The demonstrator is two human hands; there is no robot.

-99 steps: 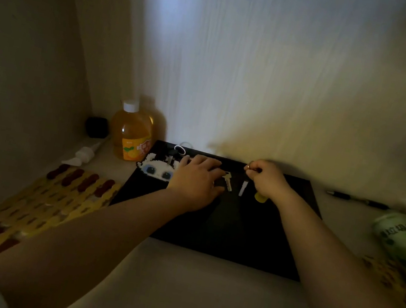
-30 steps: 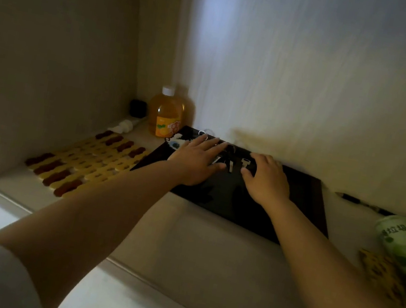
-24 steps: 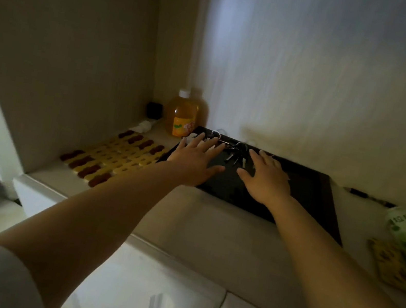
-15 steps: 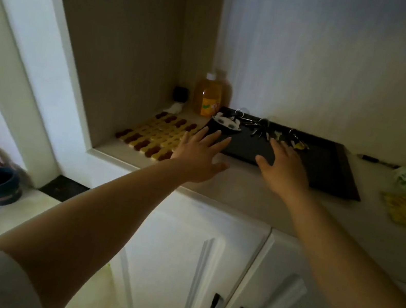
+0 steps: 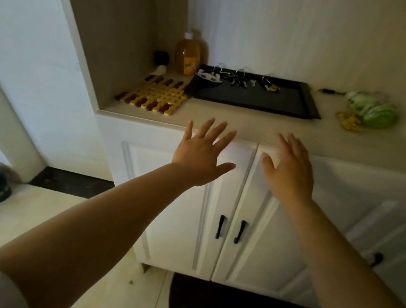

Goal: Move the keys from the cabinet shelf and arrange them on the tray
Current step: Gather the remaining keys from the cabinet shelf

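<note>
I could read nothing. The orange bottle [image 5: 187, 56] at the back of the shelf carried a yellow label with a small picture, but its print was too blurred and dim for me to make out. The green packet [image 5: 372, 109] on the right showed only pale patches, with no letters I could tell. I saw no other writing, number or sign.
</note>
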